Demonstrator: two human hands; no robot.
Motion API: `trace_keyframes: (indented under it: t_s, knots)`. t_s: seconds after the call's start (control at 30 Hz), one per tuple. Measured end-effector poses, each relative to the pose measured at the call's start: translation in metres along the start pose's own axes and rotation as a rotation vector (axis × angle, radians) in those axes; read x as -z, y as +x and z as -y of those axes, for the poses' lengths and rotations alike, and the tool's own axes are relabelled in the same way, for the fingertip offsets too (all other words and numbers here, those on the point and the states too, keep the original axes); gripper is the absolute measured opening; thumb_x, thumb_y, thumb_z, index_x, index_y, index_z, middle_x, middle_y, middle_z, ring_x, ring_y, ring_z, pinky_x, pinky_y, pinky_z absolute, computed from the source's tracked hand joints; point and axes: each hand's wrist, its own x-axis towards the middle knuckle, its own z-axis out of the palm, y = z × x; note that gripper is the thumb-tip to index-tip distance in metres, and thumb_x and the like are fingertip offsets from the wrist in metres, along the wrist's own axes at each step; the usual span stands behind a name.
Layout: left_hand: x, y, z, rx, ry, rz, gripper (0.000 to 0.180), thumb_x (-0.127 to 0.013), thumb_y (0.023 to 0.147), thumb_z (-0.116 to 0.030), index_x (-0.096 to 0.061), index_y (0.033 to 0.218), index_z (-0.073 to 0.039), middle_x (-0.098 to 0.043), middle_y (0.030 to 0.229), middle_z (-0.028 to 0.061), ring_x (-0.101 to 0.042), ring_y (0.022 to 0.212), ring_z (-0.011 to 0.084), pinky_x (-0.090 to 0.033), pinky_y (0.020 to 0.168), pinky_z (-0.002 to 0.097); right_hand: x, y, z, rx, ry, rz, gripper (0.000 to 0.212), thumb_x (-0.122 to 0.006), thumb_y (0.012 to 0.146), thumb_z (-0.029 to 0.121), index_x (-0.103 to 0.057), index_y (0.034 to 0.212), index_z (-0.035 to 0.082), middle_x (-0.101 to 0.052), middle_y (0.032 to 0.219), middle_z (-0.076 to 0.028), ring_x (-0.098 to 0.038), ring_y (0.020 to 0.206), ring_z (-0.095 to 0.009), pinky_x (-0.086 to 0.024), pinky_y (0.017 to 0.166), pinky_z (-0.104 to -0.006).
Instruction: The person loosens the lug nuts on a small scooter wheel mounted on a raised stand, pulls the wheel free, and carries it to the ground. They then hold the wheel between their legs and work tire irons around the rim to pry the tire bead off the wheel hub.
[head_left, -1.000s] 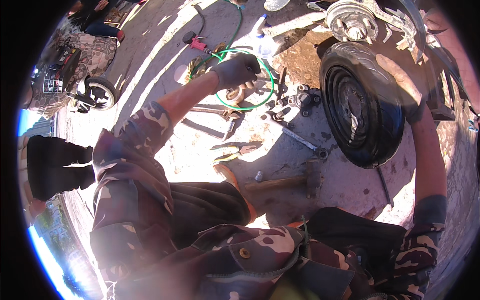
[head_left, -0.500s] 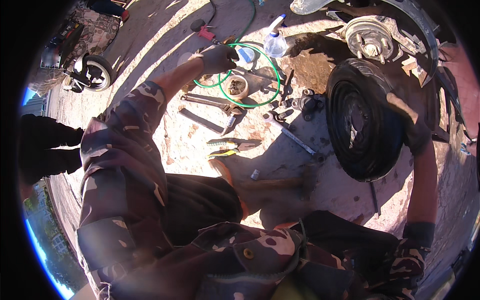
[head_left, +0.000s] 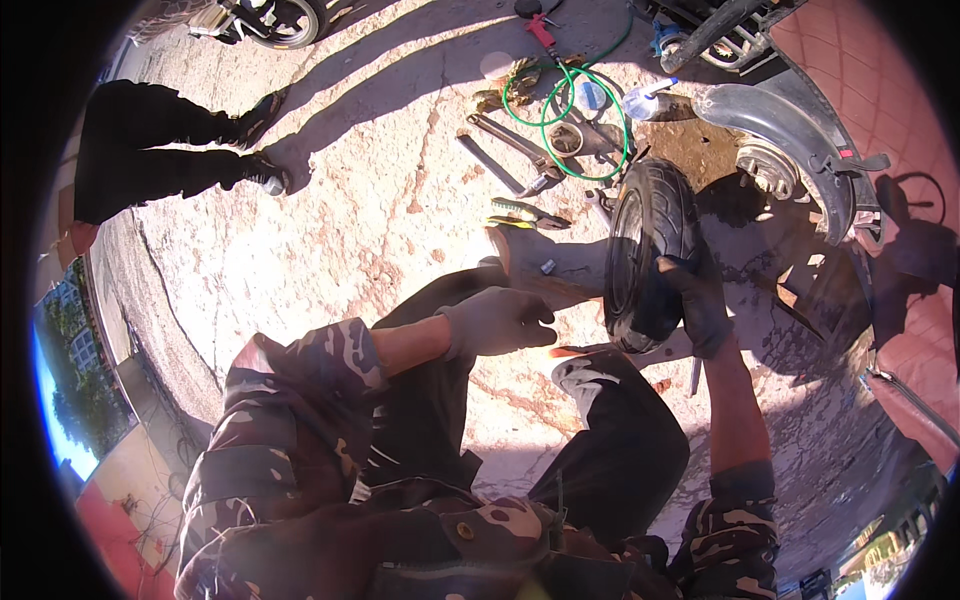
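Observation:
A small black wheel with its tyre (head_left: pixel 650 260) stands upright on the ground to the right of centre, its rim side turned left. My right hand (head_left: pixel 697 305), in a dark glove, grips the tyre's right edge, with the thumb on the tread. Over my left knee hangs my left hand (head_left: pixel 495 322), grey-gloved, its fingers half bent and apart; nothing shows between them. Pliers with green-yellow handles (head_left: pixel 525 214) lie beyond it. Farther off are an adjustable wrench (head_left: pixel 510 137), a dark flat bar (head_left: pixel 490 165) and a small tub (head_left: pixel 566 140). The tyre partly covers another wrench (head_left: pixel 598 203).
A green hose (head_left: pixel 545 122) loops around the tub, joined to a red air gun (head_left: pixel 540 32). A spray bottle (head_left: pixel 650 100) stands near a vehicle's hub (head_left: pixel 768 168) and black mudguard (head_left: pixel 775 115). Pink quilted covering (head_left: pixel 850 70) hangs at right. Another person's dark-trousered legs (head_left: pixel 165 150) are at left.
My left hand has come back from beside the tub toward my knees. The wheel stands closer to my knees, still in my right hand. My view has shifted.

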Motion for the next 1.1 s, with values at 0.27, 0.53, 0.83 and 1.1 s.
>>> trace_keyframes:
  t_s: [0.27, 0.53, 0.83, 1.1]
  knots:
    - [-0.051, -0.039, 0.158, -0.214, -1.999, -0.323, 0.072, -0.037, 0.108, -0.061, -0.04, 0.16, -0.011, -0.045, 0.161, 0.0152, -0.044, 0.146, 0.0364, -0.032, 0.124, 0.0558, -0.182, -0.03, -0.018, -0.181, 0.626, 0.09, 0.05, -0.084, 0.086, 0.023, -0.067, 0.131, 0.008, -0.069, 0.127, -0.003, -0.062, 0.118, -0.017, -0.047, 0.107, -0.0367]
    - [-0.034, -0.037, 0.432, -0.123, -1.738, -0.649, 0.06, -0.046, 0.11, -0.045, -0.042, 0.158, -0.01, -0.047, 0.159, 0.0131, -0.046, 0.145, 0.0314, -0.034, 0.124, 0.0495, -0.27, 0.092, -0.17, -0.171, 0.603, 0.291, 0.068, -0.083, 0.089, 0.017, -0.052, 0.148, 0.005, -0.066, 0.133, -0.003, -0.061, 0.119, -0.015, -0.045, 0.111, -0.0355]
    - [0.015, -0.014, 0.549, 0.111, -1.44, -0.974, 0.041, -0.057, 0.108, -0.028, -0.056, 0.144, -0.007, -0.064, 0.138, 0.0143, -0.058, 0.133, 0.0275, -0.05, 0.112, 0.041, 0.1, -0.021, -0.303, -0.367, 0.237, -0.438, 0.046, -0.055, 0.107, 0.033, -0.054, 0.145, 0.007, -0.062, 0.137, -0.014, -0.063, 0.123, -0.028, -0.055, 0.099, -0.0437]
    - [0.032, 0.006, 0.515, 0.623, -1.07, -1.121, 0.061, -0.058, 0.1, -0.06, -0.057, 0.145, -0.02, -0.064, 0.136, 0.0075, -0.057, 0.129, 0.0251, -0.044, 0.112, 0.0464, 0.394, -0.054, -0.406, -0.73, -0.413, -0.627, 0.046, -0.053, 0.103, 0.042, -0.055, 0.139, 0.014, -0.066, 0.123, -0.008, -0.063, 0.111, -0.027, -0.053, 0.083, -0.0497]
